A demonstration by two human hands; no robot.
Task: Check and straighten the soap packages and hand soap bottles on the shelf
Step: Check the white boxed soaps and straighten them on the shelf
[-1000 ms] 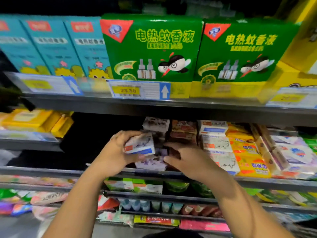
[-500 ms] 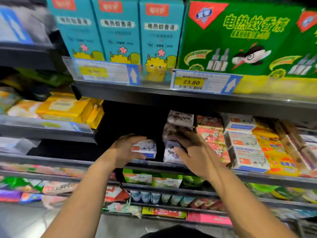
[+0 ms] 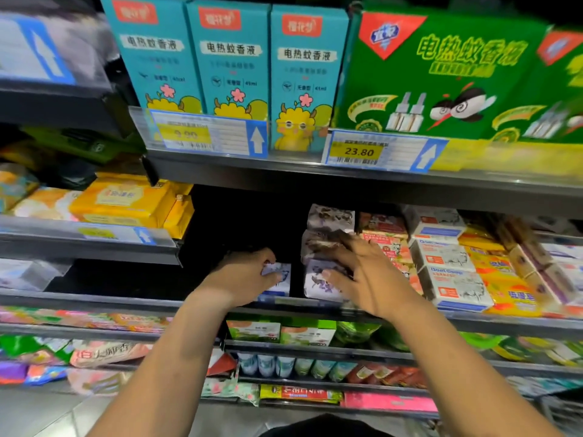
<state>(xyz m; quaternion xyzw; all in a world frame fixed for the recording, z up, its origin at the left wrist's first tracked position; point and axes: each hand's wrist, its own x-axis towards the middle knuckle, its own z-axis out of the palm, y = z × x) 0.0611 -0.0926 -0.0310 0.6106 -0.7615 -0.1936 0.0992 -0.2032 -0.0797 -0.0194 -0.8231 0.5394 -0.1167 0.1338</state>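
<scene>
My left hand (image 3: 241, 279) grips a small white and blue soap package (image 3: 280, 279) that rests on the middle shelf (image 3: 126, 302), left of the other stacks. My right hand (image 3: 362, 272) lies spread over a stack of white and purple soap packages (image 3: 329, 220), fingers on the two lower ones, thumb on the bottom one. Further right stand stacks of orange soap packages (image 3: 383, 228), white goat soap boxes (image 3: 454, 287) and yellow soap bars (image 3: 504, 288). No hand soap bottles are visible.
Teal boxes (image 3: 230, 58) and green mosquito-liquid boxes (image 3: 441, 77) fill the shelf above, with price tags (image 3: 359, 151) on its edge. Yellow packs (image 3: 123, 200) sit at left. A dark gap lies left of my left hand. Lower shelves hold mixed packets.
My left hand lowered the white and blue soap package onto the shelf. My right hand moved up onto the purple stack and spread out. The view shifted left.
</scene>
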